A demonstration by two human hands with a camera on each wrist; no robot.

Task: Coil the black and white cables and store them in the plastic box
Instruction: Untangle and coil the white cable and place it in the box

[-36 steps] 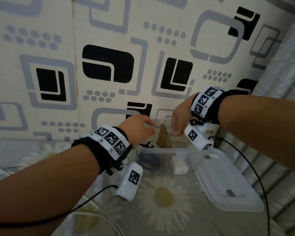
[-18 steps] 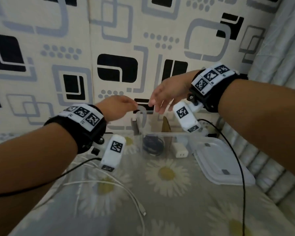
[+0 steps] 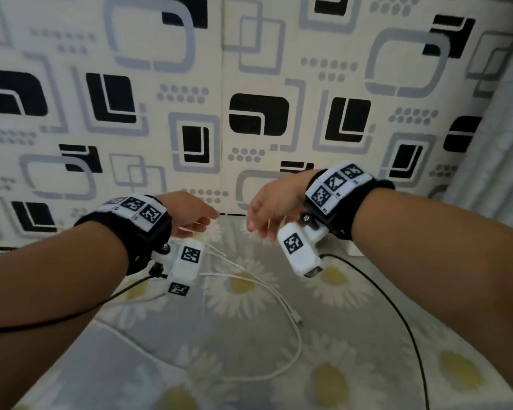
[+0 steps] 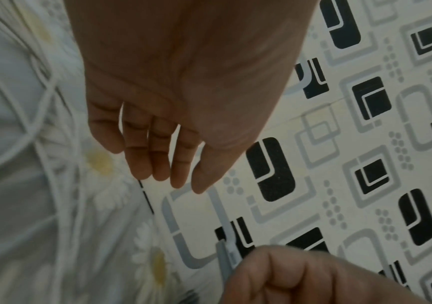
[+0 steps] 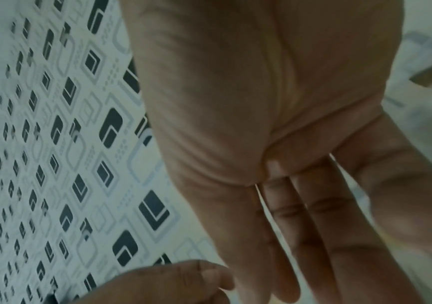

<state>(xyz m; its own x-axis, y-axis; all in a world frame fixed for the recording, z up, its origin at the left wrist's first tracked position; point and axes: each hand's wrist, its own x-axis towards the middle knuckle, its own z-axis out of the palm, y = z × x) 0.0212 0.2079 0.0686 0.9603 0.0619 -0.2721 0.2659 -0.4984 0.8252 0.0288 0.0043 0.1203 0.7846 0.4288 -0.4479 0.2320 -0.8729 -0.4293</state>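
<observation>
The white cable (image 3: 279,294) lies in loose loops on the daisy-print sheet, its plug end (image 3: 298,321) near the middle. My left hand (image 3: 208,223) hovers above the cable's far strands with relaxed fingers and holds nothing. In the left wrist view those fingers (image 4: 162,164) hang straight beside the white cable (image 4: 40,107). My right hand (image 3: 255,223) hovers close to the left one, also empty. Its fingers (image 5: 300,236) are stretched out in the right wrist view. The plastic box and the black cable are out of view.
A patterned wall panel (image 3: 249,113) stands right behind the hands. The sheet (image 3: 353,380) spreads toward me. Thin black leads (image 3: 397,315) run from the wrist cameras across the sheet. A pale ribbed surface (image 3: 501,143) closes the right side.
Both hands have left the plastic box and moved left and down over the white cable. The box, its lid and the black coil inside have dropped out of view.
</observation>
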